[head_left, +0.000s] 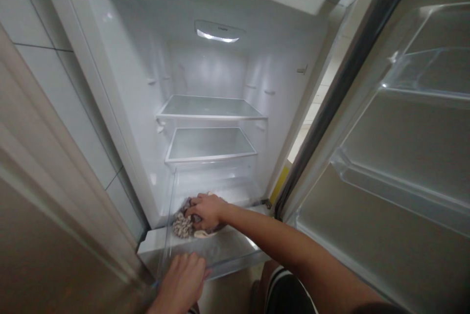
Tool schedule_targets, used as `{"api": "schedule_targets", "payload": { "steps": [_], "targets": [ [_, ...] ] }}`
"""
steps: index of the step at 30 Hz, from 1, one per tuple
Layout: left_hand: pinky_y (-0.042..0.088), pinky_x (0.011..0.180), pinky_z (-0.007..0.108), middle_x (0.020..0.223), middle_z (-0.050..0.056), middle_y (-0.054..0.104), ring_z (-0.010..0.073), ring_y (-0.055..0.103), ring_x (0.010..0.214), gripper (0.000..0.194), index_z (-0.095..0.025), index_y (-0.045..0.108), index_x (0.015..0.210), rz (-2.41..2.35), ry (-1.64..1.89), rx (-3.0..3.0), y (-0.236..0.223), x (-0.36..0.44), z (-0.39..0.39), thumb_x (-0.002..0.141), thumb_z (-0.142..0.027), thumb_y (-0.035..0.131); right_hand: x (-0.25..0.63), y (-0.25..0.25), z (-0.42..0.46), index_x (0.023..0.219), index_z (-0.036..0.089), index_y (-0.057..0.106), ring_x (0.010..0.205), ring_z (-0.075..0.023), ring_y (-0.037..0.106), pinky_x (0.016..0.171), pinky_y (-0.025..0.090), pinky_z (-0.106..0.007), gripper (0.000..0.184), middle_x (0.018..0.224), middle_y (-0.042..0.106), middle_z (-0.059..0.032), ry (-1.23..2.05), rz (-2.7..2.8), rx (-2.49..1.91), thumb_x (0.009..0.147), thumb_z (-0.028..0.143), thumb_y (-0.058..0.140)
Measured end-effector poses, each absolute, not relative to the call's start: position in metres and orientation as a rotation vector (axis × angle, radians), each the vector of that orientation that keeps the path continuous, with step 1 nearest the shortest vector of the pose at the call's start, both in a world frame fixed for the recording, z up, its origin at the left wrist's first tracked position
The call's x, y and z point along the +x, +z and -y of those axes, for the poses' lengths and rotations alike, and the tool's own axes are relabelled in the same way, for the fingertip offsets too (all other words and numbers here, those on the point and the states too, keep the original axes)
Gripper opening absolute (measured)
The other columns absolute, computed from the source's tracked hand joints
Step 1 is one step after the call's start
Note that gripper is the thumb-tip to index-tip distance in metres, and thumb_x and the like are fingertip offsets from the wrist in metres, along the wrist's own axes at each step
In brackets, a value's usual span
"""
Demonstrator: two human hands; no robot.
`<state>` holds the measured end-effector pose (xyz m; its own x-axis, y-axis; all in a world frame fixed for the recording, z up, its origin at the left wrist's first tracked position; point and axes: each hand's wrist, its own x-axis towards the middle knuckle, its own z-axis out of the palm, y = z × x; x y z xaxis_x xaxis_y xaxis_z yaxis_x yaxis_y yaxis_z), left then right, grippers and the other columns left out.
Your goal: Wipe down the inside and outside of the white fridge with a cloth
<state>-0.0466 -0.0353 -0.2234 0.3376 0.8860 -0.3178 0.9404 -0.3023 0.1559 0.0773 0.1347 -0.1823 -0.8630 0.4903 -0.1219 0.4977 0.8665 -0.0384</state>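
My right hand [209, 212] is inside the clear plastic drawer [235, 261] at the bottom of the fridge. Its fingers are closed on a bunched cleaning cloth [182, 226] with a shaggy grey-brown nap and a paler edge. The cloth rests on the drawer floor, partly covered by the hand. At the drawer's front left, my left hand [184, 277] curls over the front rim, its fingertips mostly hidden. The drawer is pulled part of the way out.
Two glass shelves, an upper shelf [215, 107] and a lower shelf [212, 143], sit above the drawer. The fridge door [414, 143] stands open at right, with clear door bins [404, 191]. A lamp [218, 35] shines overhead. Tiled wall [40, 79] borders the left.
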Motion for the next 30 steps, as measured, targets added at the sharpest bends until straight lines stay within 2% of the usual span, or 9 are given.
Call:
{"api": "schedule_targets", "payload": {
  "steps": [2, 6, 10, 14, 18, 20, 23, 26, 30],
  "targets": [
    [0.05, 0.106, 0.058, 0.123, 0.017, 0.075, 0.0394, 0.068, 0.122, 0.04, -0.019, 0.077, 0.121, -1.637, -0.245, 2.292, -0.224, -0.046, 0.036, 0.108, -0.027, 0.041, 0.081, -0.173, -0.155, 0.14, 0.034, 0.066, 0.123, -0.0323, 0.061, 0.092, 0.061, -0.048, 0.048, 0.137, 0.063, -0.0087, -0.089, -2.868, 1.188, 0.097, 0.053, 0.066],
    [0.05, 0.105, 0.057, 0.123, 0.019, 0.075, 0.0397, 0.068, 0.122, 0.039, -0.017, 0.077, 0.12, -1.62, -0.25, 2.287, -0.214, -0.045, 0.032, 0.107, -0.026, 0.041, 0.067, -0.167, -0.182, 0.144, 0.014, 0.06, 0.133, -0.0419, 0.055, 0.092, 0.06, -0.058, 0.048, 0.142, 0.057, -0.0246, 0.028, -2.748, 1.699, 0.105, 0.038, 0.046],
    [0.049, 0.106, 0.057, 0.125, 0.02, 0.074, 0.0418, 0.067, 0.125, 0.039, -0.015, 0.076, 0.122, -1.622, -0.264, 2.266, -0.201, -0.043, 0.027, 0.106, -0.027, 0.042, 0.039, -0.181, -0.164, 0.132, 0.025, 0.07, 0.134, -0.0346, 0.056, 0.1, 0.058, -0.048, 0.041, 0.14, 0.062, -0.0123, -0.012, -2.905, 1.407, 0.097, 0.043, 0.064],
    [0.049, 0.107, 0.057, 0.126, 0.021, 0.073, 0.0423, 0.066, 0.126, 0.038, -0.014, 0.075, 0.122, -1.624, -0.228, 2.268, -0.194, -0.045, 0.025, 0.105, -0.029, 0.045, 0.043, -0.192, -0.135, 0.134, 0.027, 0.071, 0.123, -0.0317, 0.061, 0.096, 0.057, -0.043, 0.045, 0.134, 0.067, -0.0089, -0.103, -3.006, 0.859, 0.096, 0.051, 0.068],
    [0.049, 0.107, 0.057, 0.13, 0.022, 0.072, 0.0416, 0.066, 0.127, 0.04, -0.014, 0.075, 0.125, -1.62, -0.199, 2.284, -0.194, -0.046, 0.025, 0.105, -0.031, 0.045, 0.074, -0.188, -0.13, 0.13, 0.027, 0.076, 0.12, -0.0238, 0.065, 0.104, 0.05, -0.032, 0.038, 0.13, 0.073, -0.0031, -0.26, -2.942, 0.295, 0.094, 0.039, 0.078],
    [0.05, 0.107, 0.057, 0.132, 0.021, 0.072, 0.0416, 0.066, 0.127, 0.04, -0.015, 0.074, 0.128, -1.626, -0.202, 2.287, -0.196, -0.047, 0.026, 0.104, -0.03, 0.046, 0.092, -0.179, -0.14, 0.126, 0.027, 0.079, 0.115, -0.0207, 0.069, 0.099, 0.049, -0.027, 0.038, 0.124, 0.076, -0.0014, -0.352, -2.847, 0.262, 0.089, 0.035, 0.085],
    [0.05, 0.106, 0.058, 0.126, 0.02, 0.074, 0.0413, 0.067, 0.125, 0.04, -0.015, 0.075, 0.122, -1.619, -0.242, 2.293, -0.197, -0.049, 0.028, 0.105, -0.029, 0.042, 0.121, -0.162, -0.163, 0.125, 0.032, 0.079, 0.11, -0.0208, 0.072, 0.089, 0.051, -0.025, 0.048, 0.121, 0.078, 0.0011, -0.403, -2.688, 0.725, 0.079, 0.039, 0.092],
    [0.05, 0.108, 0.058, 0.124, 0.02, 0.074, 0.0408, 0.067, 0.125, 0.04, -0.015, 0.076, 0.118, -1.589, -0.269, 2.295, -0.195, -0.052, 0.028, 0.106, -0.029, 0.04, 0.145, -0.149, -0.183, 0.134, 0.031, 0.074, 0.124, -0.0278, 0.068, 0.097, 0.054, -0.032, 0.054, 0.135, 0.073, -0.005, -0.3, -2.606, 1.199, 0.084, 0.045, 0.086],
    [0.051, 0.108, 0.056, 0.123, 0.02, 0.074, 0.0401, 0.068, 0.124, 0.037, -0.014, 0.076, 0.116, -1.549, -0.249, 2.309, -0.185, -0.056, 0.023, 0.103, -0.03, 0.046, 0.138, -0.152, -0.189, 0.149, 0.022, 0.062, 0.136, -0.0406, 0.059, 0.1, 0.056, -0.055, 0.055, 0.148, 0.061, -0.0213, -0.138, -2.562, 1.557, 0.1, 0.047, 0.062]
  ]
}}
